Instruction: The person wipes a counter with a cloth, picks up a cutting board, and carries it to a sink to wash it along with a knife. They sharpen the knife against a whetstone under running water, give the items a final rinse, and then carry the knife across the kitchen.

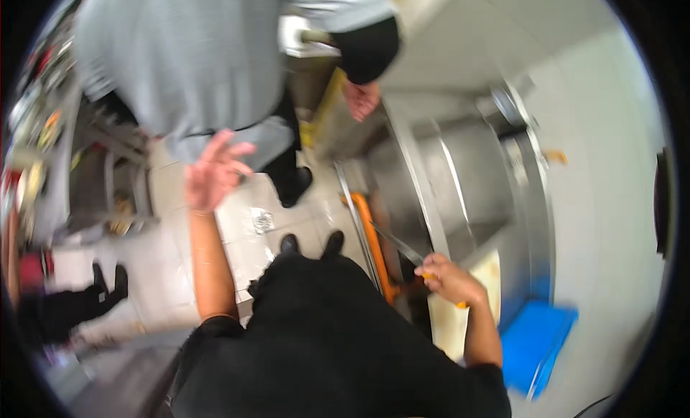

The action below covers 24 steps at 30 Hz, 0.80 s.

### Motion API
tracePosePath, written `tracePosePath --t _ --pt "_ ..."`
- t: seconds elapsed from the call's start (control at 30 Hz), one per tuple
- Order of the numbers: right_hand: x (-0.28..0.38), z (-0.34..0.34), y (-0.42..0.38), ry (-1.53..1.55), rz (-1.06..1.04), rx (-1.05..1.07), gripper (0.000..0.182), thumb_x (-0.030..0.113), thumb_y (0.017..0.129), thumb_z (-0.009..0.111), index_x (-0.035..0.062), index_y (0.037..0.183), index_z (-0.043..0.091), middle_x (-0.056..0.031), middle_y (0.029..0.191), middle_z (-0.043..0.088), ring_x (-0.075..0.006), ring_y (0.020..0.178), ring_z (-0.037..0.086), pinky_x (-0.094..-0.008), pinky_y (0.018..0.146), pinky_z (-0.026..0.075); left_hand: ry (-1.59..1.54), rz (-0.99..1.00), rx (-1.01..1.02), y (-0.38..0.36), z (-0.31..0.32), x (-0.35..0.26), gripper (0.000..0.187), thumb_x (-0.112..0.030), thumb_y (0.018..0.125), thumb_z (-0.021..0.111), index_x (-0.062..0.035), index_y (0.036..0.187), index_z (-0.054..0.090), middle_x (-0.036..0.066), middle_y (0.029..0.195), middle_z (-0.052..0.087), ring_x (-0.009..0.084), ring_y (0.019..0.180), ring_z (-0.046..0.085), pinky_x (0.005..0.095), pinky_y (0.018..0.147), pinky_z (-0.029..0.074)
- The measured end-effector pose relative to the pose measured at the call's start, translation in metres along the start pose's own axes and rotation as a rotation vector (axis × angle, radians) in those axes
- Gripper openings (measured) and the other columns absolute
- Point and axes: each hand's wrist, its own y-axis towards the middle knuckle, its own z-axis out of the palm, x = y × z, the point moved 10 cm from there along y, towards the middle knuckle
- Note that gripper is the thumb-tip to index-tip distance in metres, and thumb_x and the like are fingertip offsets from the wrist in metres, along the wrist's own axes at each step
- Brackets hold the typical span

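Note:
My right hand (454, 281) is wrapped round the yellow handle of a knife (399, 244), whose blade points forward and to the left. A pale cutting board (447, 328) lies just below that hand, on the right side. My left hand (213, 175) is raised in front of me with its fingers spread, and nothing shows in it. In this view its fingertips overlap the grey shirt of a person (208, 66) who stands ahead, turned away.
To the right is a steel sink (460, 173), with an orange bar-like object (374, 245) low beside it. A blue folded-looking item (539, 346) lies farther right. Crowded metal shelving (79, 166) runs along the left. Another person's legs (79, 303) show at lower left on the tiled floor (172, 253).

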Motion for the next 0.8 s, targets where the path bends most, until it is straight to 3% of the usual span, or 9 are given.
tracePosePath --t 0.07,0.17,0.23,0.33,0.53,0.6,0.7,0.73,0.8 --pt "-0.001 0.011 0.052 -0.144 -0.164 -0.007 0.023 0.003 0.08 0.058 0.0056 0.103 0.062 -0.0171 0.101 0.05 -0.0352 0.09 0.051 -0.0394 0.081 0.044 -0.001 -0.156 -0.022 -0.04 -0.009 0.012 0.073 -0.053 0.09 0.045 -0.0072 0.142 0.024 0.025 0.132 0.044 0.0291 0.1 0.061 0.0226 0.06 0.048" --pt "-0.038 0.037 0.135 -0.155 0.086 0.108 0.025 0.004 0.075 0.061 0.005 0.1 0.064 -0.0187 0.1 0.054 -0.0358 0.097 0.055 -0.0372 0.089 0.045 0.139 -0.42 -0.403 -0.125 -0.049 0.047 0.059 -0.043 0.094 0.043 -0.0078 0.14 0.033 0.013 0.129 0.052 0.022 0.098 0.062 0.0216 0.057 0.046" --pt "-0.034 0.05 0.186 -0.332 -0.034 0.163 0.027 0.006 0.073 0.063 0.0062 0.1 0.064 -0.0183 0.103 0.056 -0.0347 0.099 0.056 -0.0387 0.087 0.046 0.548 -0.874 -0.806 -0.219 -0.101 0.09 0.074 -0.053 0.086 0.054 -0.0011 0.136 0.037 0.017 0.127 0.053 0.0221 0.102 0.06 0.0296 0.07 0.05" --pt "-0.05 0.081 0.262 -0.481 -0.059 0.262 0.031 0.009 0.069 0.068 0.0061 0.1 0.064 -0.018 0.102 0.061 -0.0349 0.095 0.059 -0.0386 0.081 0.049 1.194 -1.377 -0.679 -0.334 -0.121 0.14 0.089 -0.067 0.079 0.05 0.0074 0.127 0.046 0.03 0.129 0.046 0.0374 0.122 0.044 0.0359 0.099 0.038" --pt "-0.076 0.142 0.386 -0.6 -0.079 0.361 0.039 0.019 0.065 0.076 0.0037 0.099 0.065 -0.0177 0.1 0.065 -0.0318 0.095 0.062 -0.0377 0.079 0.049 0.277 -1.424 -0.992 -0.38 0.01 0.195 0.082 -0.074 0.081 0.036 -0.0088 0.127 0.053 0.017 0.136 0.045 0.0312 0.127 0.039 0.0475 0.102 0.034" --pt "-0.08 0.167 0.41 -0.905 -0.1 0.45 0.036 0.02 0.066 0.074 0.0035 0.097 0.067 -0.0208 0.103 0.064 -0.0302 0.097 0.062 -0.0378 0.081 0.049 0.449 -1.261 -0.763 -0.384 -0.015 0.238 0.088 -0.073 0.084 0.031 -0.0038 0.137 0.037 0.015 0.142 0.036 0.0299 0.126 0.04 0.0403 0.106 0.03" --pt "-0.091 0.186 0.429 -0.951 -0.101 0.694 0.038 0.021 0.067 0.073 -0.003 0.096 0.067 -0.0248 0.1 0.064 -0.0277 0.096 0.064 -0.0365 0.08 0.049 0.566 -1.301 -0.934 -0.372 0.006 0.218 0.089 -0.072 0.084 0.03 0.0014 0.134 0.04 0.018 0.14 0.039 0.0313 0.126 0.039 0.0402 0.106 0.029" --pt "-0.122 0.206 0.459 -1.033 -0.183 0.654 0.027 0.024 0.07 0.063 0.0177 0.094 0.071 -0.0155 0.09 0.068 -0.0281 0.084 0.065 -0.0357 0.073 0.05 0.576 -1.32 -0.998 -0.373 0.008 0.218 0.089 -0.071 0.085 0.03 0.0028 0.131 0.044 0.019 0.137 0.042 0.032 0.126 0.039 0.0411 0.106 0.029" --pt "-0.167 0.212 0.473 -0.761 0.229 0.702 0.026 0.03 0.077 0.06 0.0139 0.093 0.071 -0.014 0.079 0.066 -0.0269 0.073 0.062 -0.0393 0.07 0.048 0.582 -1.304 -1.088 -0.332 0.048 0.187 0.087 -0.07 0.085 0.032 0.0045 0.123 0.052 0.022 0.133 0.046 0.0338 0.129 0.036 0.0413 0.105 0.029"
